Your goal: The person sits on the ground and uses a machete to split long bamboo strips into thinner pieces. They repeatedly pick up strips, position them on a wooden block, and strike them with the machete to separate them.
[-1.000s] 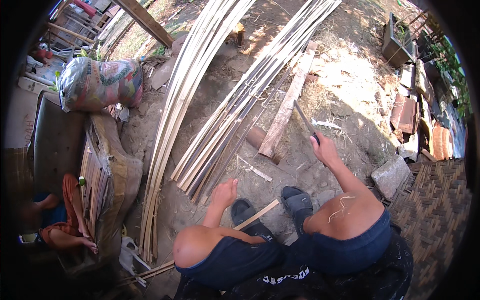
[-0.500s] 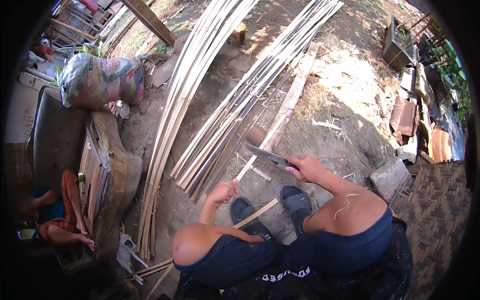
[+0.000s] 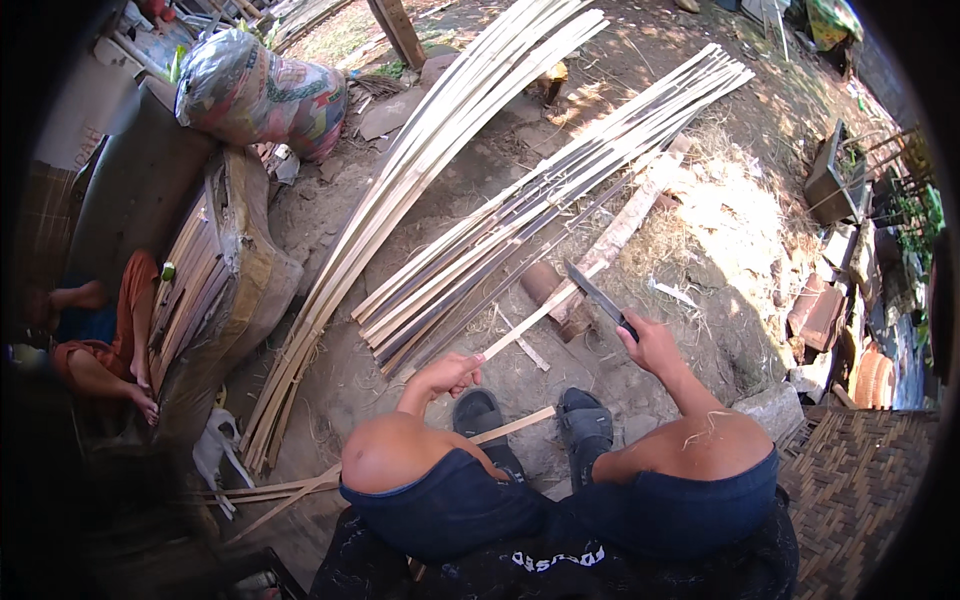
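My left hand (image 3: 449,375) is closed around the near end of a pale bamboo strip (image 3: 532,318). The strip slants away to the right and lies over a wooden log (image 3: 553,296). In my right hand (image 3: 648,341) is the handle of a long knife (image 3: 596,291). Its dark blade points up and to the left, beside the far part of the strip; I cannot tell whether it touches. Just left of the log lies a bundle of dark and pale bamboo strips (image 3: 520,215). A longer bundle of pale strips (image 3: 400,190) curves along farther left.
Beyond the log, a rough plank (image 3: 638,215) lies on the ground. A stuffed sack (image 3: 262,92) stands far left, near a seated person's legs (image 3: 125,330). At right are a stone block (image 3: 768,412) and a woven bamboo mat (image 3: 865,490). Another strip (image 3: 515,424) crosses by my sandals.
My right hand and the knife have moved right and away from me, and the blade now points more steeply forward. My view has shifted; my left hand keeps its hold on the strip.
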The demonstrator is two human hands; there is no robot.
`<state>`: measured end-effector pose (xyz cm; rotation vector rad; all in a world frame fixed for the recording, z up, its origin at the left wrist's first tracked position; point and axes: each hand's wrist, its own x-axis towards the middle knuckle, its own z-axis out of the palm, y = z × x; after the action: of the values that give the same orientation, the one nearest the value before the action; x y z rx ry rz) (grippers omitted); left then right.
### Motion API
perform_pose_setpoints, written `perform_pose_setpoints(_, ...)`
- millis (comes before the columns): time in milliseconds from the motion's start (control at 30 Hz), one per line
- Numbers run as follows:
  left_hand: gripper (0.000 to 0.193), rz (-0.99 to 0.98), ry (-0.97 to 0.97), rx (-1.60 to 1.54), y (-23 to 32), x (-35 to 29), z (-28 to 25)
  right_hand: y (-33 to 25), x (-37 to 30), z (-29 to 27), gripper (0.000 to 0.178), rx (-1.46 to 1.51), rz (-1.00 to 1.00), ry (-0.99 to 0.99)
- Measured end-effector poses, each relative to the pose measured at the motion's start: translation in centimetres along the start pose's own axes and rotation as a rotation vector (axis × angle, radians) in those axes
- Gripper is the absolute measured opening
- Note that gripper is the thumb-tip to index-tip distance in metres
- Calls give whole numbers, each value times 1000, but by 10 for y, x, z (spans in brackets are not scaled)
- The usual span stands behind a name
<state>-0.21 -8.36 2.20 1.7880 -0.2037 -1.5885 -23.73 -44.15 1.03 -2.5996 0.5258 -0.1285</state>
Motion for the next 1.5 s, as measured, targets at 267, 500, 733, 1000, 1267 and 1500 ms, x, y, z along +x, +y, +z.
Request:
perform_pose_setpoints(267,45,331,244,378,69,-61,-22,32,-20,46,42,413,461,-95)
perform_pose_setpoints(500,40,429,683,753,142,-124,4,26,-17,35,42,621,444,-73)
perform_pose_setpoints(733,40,428,648,704,119,-121,2,42,-6,37,44,592,485,-78)
perform_pose_setpoints(1000,40,94,558,516,-102,-195,-64,42,-13,44,43,560,411,-78)
perform_pose_setpoints(1267,102,-524,1523,-532,-277,-182,-16,41,-20,38,48,265,355,-81)
perform_pose_setpoints(1500,140,-576,1590,-1079,-289,-142,-22,57,-23,33,48,10,199,-164)
